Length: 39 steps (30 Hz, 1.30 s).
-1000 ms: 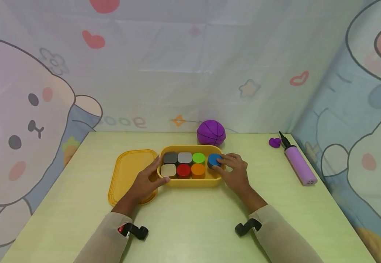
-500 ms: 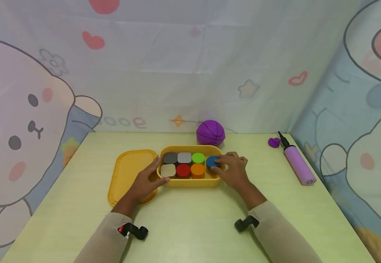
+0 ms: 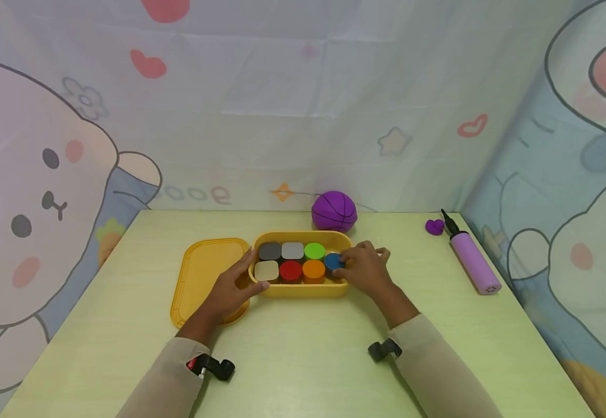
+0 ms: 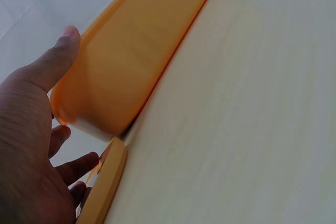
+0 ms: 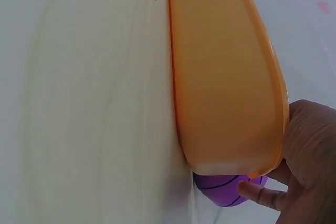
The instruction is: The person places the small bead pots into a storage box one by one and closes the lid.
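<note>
A yellow plastic box (image 3: pixel 303 291) stands on the table in the head view, with small pots in it. Their tops are dark grey (image 3: pixel 269 251), light grey, green (image 3: pixel 314 251), beige, red (image 3: pixel 290 270) and orange. My right hand (image 3: pixel 368 270) reaches over the box's right end and pinches a round blue-topped pot (image 3: pixel 333 262) beside the orange one. With thumb on the front rim and fingers round the left end, my left hand (image 3: pixel 230 293) holds the box. In both wrist views the box wall (image 4: pixel 131 40) hides the pots, and the right fingertips are hidden behind it.
A yellow lid (image 3: pixel 206 273) lies left of the box, partly under my left hand. Behind the box sits a purple ball (image 3: pixel 334 211). A small purple heart-shaped thing (image 3: pixel 435 227) and a purple hand pump (image 3: pixel 475 264) lie at the right. Printed cloth hangs behind.
My right hand has moved the blue-topped pot left and toward the front inside the box, up to the orange one. The left hand has stayed in place.
</note>
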Tool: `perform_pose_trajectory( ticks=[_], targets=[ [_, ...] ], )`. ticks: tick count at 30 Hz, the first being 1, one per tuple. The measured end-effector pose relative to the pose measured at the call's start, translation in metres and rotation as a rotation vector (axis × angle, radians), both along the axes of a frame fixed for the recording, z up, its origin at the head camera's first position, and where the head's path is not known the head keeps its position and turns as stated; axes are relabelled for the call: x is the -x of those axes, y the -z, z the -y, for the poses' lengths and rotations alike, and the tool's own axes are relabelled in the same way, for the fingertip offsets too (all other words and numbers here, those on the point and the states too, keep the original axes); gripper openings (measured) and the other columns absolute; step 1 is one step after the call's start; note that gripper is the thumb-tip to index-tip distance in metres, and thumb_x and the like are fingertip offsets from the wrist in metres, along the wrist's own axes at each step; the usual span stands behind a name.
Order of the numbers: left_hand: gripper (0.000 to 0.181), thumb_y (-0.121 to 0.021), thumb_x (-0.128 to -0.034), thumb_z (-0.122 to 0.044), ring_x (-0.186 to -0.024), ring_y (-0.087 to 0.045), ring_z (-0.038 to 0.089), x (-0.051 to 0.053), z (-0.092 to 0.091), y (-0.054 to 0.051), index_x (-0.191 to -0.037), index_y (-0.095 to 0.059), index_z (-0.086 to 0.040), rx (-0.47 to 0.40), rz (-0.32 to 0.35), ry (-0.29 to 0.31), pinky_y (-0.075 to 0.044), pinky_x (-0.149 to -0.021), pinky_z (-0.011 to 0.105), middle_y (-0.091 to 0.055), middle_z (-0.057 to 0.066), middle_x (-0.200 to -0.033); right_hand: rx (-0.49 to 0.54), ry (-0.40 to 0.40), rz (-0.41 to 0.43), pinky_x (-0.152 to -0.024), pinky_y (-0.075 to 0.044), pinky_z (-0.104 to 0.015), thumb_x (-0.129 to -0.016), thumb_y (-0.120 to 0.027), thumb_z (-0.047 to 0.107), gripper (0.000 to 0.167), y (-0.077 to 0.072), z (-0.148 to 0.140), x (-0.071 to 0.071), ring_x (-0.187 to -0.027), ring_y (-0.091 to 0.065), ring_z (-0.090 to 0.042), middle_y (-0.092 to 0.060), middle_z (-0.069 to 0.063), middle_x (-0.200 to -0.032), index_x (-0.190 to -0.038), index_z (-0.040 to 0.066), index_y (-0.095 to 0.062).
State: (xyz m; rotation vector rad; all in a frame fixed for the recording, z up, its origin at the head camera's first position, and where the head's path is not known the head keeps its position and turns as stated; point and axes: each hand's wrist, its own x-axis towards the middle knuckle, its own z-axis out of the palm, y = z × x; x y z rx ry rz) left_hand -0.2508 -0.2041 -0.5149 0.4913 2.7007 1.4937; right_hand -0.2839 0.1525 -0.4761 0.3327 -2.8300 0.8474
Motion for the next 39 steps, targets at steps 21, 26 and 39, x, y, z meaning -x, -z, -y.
perform_pose_trajectory(
  ticks=[21, 26, 39],
  targets=[
    [0.097, -0.08, -0.1006, -0.045, -0.171, -0.017, 0.039, 0.0, 0.0, 0.0, -0.177, -0.022, -0.026, 0.008, -0.021, 0.005, -0.02, -0.137, 0.065, -0.017, 0.003, -0.185, 0.055, 0.025, 0.086, -0.111, -0.026, -0.071, -0.091, -0.092, 0.026, 0.037, -0.003, 0.005, 0.001, -0.131, -0.061, -0.037, -0.081, -0.011, -0.127, -0.123, 0.01, -0.084],
    [0.106, -0.082, -0.0985, -0.047, -0.171, -0.021, 0.039, -0.001, 0.001, -0.004, -0.178, -0.015, -0.024, 0.02, -0.03, -0.005, -0.021, -0.136, 0.066, -0.019, 0.005, -0.184, 0.05, 0.012, 0.087, -0.112, -0.027, -0.071, -0.092, -0.091, 0.031, 0.041, -0.003, 0.003, 0.002, -0.135, -0.062, -0.038, -0.08, -0.012, -0.132, -0.127, 0.012, -0.083],
    [0.112, -0.079, -0.098, -0.056, -0.171, -0.012, 0.046, 0.005, 0.038, -0.021, -0.178, -0.01, -0.019, 0.231, -0.097, -0.082, -0.014, -0.134, 0.074, -0.007, 0.009, -0.186, 0.259, -0.017, -0.023, -0.121, -0.014, -0.076, -0.1, -0.081, 0.04, 0.049, -0.005, 0.003, -0.01, -0.165, -0.034, -0.038, -0.069, -0.012, -0.153, -0.136, 0.007, -0.077]
  ],
)
